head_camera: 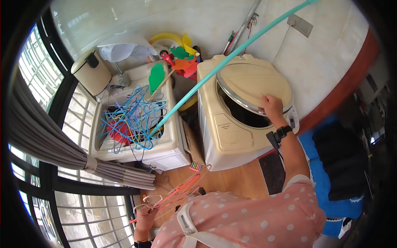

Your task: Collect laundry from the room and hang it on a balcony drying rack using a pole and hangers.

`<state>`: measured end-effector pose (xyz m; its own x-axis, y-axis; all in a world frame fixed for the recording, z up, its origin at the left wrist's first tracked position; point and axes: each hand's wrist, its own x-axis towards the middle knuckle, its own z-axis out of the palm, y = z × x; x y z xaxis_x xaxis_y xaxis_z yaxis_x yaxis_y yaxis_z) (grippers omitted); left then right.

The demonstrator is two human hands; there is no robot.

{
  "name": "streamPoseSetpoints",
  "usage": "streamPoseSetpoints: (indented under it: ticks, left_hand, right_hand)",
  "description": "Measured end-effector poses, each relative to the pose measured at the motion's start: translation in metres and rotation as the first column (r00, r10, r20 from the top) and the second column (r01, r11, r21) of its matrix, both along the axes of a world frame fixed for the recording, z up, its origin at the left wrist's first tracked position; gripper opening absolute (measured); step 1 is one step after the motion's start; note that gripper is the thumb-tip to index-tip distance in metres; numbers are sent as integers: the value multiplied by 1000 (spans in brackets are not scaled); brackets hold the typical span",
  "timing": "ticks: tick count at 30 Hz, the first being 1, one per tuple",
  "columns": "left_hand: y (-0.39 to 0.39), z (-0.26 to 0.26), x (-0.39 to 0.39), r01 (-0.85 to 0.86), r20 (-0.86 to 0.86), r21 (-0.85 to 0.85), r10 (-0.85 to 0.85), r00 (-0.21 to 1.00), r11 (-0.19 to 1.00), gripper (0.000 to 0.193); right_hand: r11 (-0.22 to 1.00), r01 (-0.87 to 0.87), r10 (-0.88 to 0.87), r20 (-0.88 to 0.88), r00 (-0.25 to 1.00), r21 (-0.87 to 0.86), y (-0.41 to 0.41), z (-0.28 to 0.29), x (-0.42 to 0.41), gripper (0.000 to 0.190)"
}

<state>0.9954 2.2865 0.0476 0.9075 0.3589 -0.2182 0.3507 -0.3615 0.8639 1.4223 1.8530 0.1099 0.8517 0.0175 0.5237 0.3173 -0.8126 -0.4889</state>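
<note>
My left hand (145,218) is closed around several pink and red clothes hangers (183,189) at the lower left. My right hand (272,107), with a black band on the wrist, grips the rim of the round lid (254,82) of a beige top-loading washing machine (232,133). The lid stands partly raised, and the drum opening below it looks dark. To the left, a tangle of blue clothes hangers (133,114) fills a white laundry sink (172,136), with a red item (119,131) among them. A long turquoise pole (217,69) leans out of the sink across the washer's corner.
A beige bin (93,73) stands on the sink's back left corner. Colourful pinwheel-like pieces (184,62) lie behind, between sink and washer. A grey curtain (55,142) hangs by the barred windows at left. Black cloth (333,161) lies over blue fabric (316,173) at right.
</note>
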Motion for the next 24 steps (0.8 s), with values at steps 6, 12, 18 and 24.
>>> streamPoseSetpoints:
  ticks: [6, 12, 18, 24]
  left_hand:
    - [14, 2, 30, 45, 33, -94, -42, 999, 995, 6]
    - [11, 46, 65, -109, -37, -227, 103, 994, 968, 8]
    - [-22, 79, 98, -231, 7, -218, 239, 971, 948, 8]
    - [-44, 98, 109, -328, 22, -215, 341, 940, 920, 13]
  right_hand:
    - [999, 45, -40, 154, 987, -26, 5, 27, 51, 30]
    - [992, -111, 127, 331, 935, -67, 33, 41, 118, 30]
    - [987, -153, 158, 202, 966, -42, 47, 7, 177, 30]
    - [963, -266, 257, 144, 956, 43, 70, -30, 233, 28]
